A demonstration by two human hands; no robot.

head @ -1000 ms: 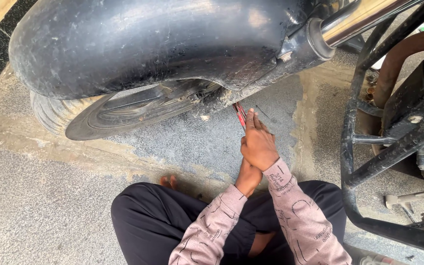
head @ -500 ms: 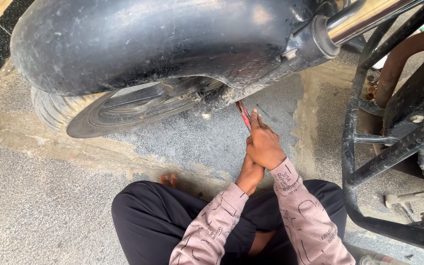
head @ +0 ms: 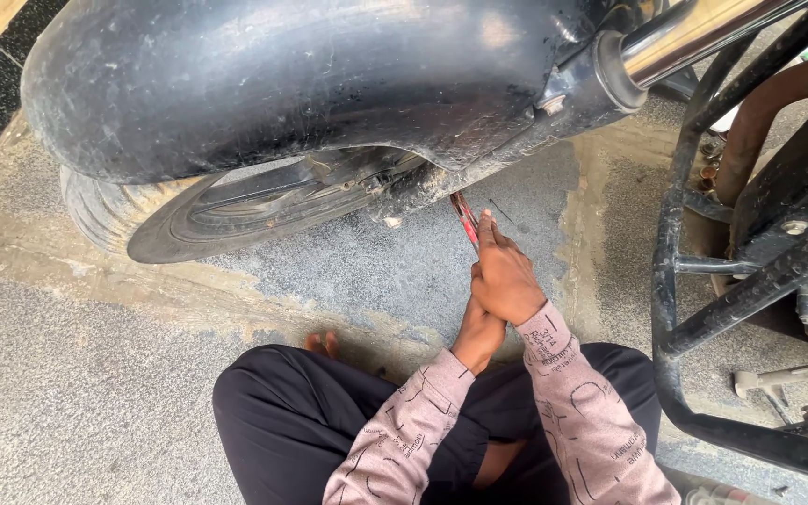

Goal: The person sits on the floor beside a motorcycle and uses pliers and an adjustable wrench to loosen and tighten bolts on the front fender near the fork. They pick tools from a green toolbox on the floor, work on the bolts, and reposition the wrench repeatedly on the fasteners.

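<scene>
Hands, right (head: 507, 281) over left (head: 476, 329), clasp red-handled pliers (head: 465, 217) tight under the mudguard's (head: 264, 84) lower edge, open concrete (head: 95, 393) leftward

Mudguard (head: 264, 84) above; open floor (head: 86, 393) left.

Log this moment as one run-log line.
right hand on red-handled tool | left hand under right | tool tip beneath wheel, behind mudguard | person seated on floor

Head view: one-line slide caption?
Both hands grip a red-handled tool under a motorcycle's black rear fender.
</scene>
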